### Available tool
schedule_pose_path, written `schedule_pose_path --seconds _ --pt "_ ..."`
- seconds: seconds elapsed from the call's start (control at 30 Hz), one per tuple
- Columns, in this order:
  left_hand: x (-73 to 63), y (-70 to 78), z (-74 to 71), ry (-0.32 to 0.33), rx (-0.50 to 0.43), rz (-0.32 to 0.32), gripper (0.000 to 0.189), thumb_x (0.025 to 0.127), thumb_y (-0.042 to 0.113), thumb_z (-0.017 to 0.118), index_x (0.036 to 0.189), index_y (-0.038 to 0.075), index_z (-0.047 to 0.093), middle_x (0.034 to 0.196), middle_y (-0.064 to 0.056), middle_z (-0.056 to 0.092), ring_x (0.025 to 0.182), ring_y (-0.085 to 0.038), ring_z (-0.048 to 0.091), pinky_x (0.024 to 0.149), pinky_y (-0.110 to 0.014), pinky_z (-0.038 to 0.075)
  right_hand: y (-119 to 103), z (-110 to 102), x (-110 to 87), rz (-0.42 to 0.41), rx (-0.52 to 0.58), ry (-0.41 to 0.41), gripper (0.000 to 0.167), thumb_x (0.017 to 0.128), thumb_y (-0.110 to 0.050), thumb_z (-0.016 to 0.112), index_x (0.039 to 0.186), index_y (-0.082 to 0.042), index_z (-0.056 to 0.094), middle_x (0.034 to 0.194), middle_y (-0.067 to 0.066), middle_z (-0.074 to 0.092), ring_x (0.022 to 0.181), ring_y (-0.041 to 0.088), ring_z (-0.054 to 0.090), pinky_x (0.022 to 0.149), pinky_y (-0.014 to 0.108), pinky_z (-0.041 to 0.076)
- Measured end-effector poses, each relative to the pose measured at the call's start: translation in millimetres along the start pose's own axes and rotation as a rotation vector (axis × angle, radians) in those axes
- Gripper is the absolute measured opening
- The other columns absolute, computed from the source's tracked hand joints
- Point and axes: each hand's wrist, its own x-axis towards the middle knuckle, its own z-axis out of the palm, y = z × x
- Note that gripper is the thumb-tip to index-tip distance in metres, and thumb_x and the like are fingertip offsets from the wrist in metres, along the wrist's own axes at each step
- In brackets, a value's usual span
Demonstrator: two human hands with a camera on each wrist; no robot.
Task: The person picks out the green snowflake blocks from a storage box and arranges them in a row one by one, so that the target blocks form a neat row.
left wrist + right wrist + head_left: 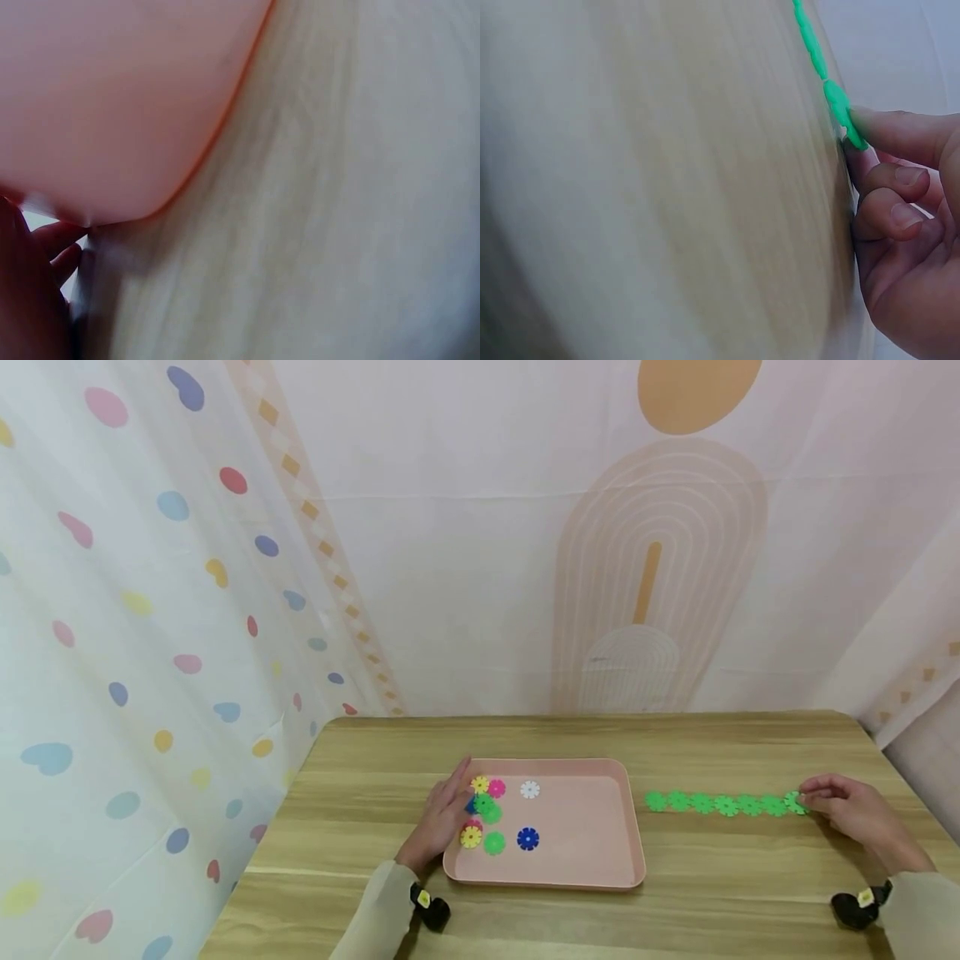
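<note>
"Posture first: how does the left hand (pixel 442 817) lie?"

"Its forearm, in a pale sleeve (pixel 375 910), slants up from the near edge, and the hand lies at the left rim of the pink tray (pixel 577 860), beside a cluster of coloured flower discs (pixel 471 837)."

"And its fingers?"

"Loosely extended, one reaching along the tray's far left corner. Whether the tips touch a disc or only the rim, I can't tell; I see nothing clearly gripped."

"The right hand (pixel 855 810)?"

"Well apart, past the tray's right side, pointing left above the wooden table (pixel 525 927). Its fingertips (pixel 874 124) pinch the end disc (pixel 795 802), one on either face; the other fingers curl toward the palm."

"Where's the green chain (pixel 726 806) itself?"

"Stretched out right of the tray, seven discs in a row, its right end in that pinch."

"What sits apart in the tray?"

"A white disc (pixel 530 790) toward the back and a dark blue disc (pixel 528 838) nearer, both right of the cluster."
</note>
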Motion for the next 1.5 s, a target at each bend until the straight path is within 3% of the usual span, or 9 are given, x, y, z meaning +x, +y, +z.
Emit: schedule_pose_path --seconds 0.53,0.87,0.97,1.13,1.2,1.37,1.5 --pt "-2.5 -1.4 -0.2 0.007 -0.005 0.01 0.057 0.107 0.036 0.038 0.159 0.034 0.017 0.164 -0.004 0.023 0.148 -0.037 0.012 0.112 -0.072 0.007 -5 0 -1.6 -0.025 -0.036 0.052 0.03 0.095 -0.017 0.064 0.106 0.011 0.059 0.081 -0.007 0.06 0.07 0.002 0.047 0.059 0.022 0.042" --pt "-4.1 -1.8 2.2 0.008 -0.005 0.009 0.057 0.107 0.034 0.039 0.159 0.033 0.018 0.163 -0.006 0.025 0.146 -0.037 0.016 0.112 -0.071 0.01 -3 2 -3.8 -0.05 -0.047 0.058 0.028 0.095 -0.012 0.061 0.109 0.012 0.058 0.084 -0.005 0.061 0.069 0.002 0.048 0.059 0.023 0.043" --pt "-3.8 -1.1 2.1 0.006 -0.005 0.008 0.056 0.107 0.033 0.038 0.159 0.033 0.018 0.163 -0.005 0.025 0.145 -0.037 0.018 0.112 -0.071 0.011 -6 1 -4.0 -0.055 -0.084 0.059 0.03 0.098 -0.016 0.057 0.111 0.01 0.059 0.09 0.002 0.063 0.072 0.003 0.048 0.059 0.023 0.042" --pt "-2.2 0.3 1.4 0.0 -0.01 -0.007 0.056 0.106 0.036 0.038 0.159 0.035 0.018 0.163 -0.003 0.025 0.144 -0.035 0.02 0.112 -0.071 0.013 -27 2 -1.1 -0.056 -0.119 0.018 0.041 0.104 -0.031 0.049 0.117 0.006 0.058 0.111 0.02 0.064 0.087 0.008 0.051 0.071 0.03 0.043" --pt "-1.3 0.7 1.2 0.003 -0.011 -0.002 0.056 0.106 0.036 0.038 0.159 0.034 0.018 0.164 -0.002 0.024 0.146 -0.035 0.017 0.112 -0.071 0.011 -39 6 0.3 -0.06 -0.109 -0.007 0.044 0.104 -0.036 0.048 0.119 0.004 0.058 0.117 0.021 0.062 0.092 0.008 0.051 0.075 0.033 0.042" --pt "-0.4 1.5 0.4 0.004 -0.007 0.018 0.056 0.107 0.035 0.037 0.16 0.031 0.018 0.165 0.0 0.02 0.149 -0.038 0.008 0.112 -0.072 0.006 -76 23 5.0 -0.154 -0.08 -0.019 0.04 0.103 -0.034 0.052 0.116 0.002 0.062 0.113 0.016 0.065 0.088 0.003 0.052 0.071 0.03 0.046" --pt "-0.8 1.0 -0.1 0.001 -0.008 0.009 0.056 0.107 0.035 0.036 0.16 0.031 0.017 0.165 0.001 0.019 0.15 -0.039 0.004 0.112 -0.072 0.003 -105 42 11.1 -0.246 -0.046 -0.046 0.033 0.102 -0.027 0.055 0.113 0.002 0.064 0.108 0.016 0.067 0.089 0.011 0.057 0.067 0.027 0.048"
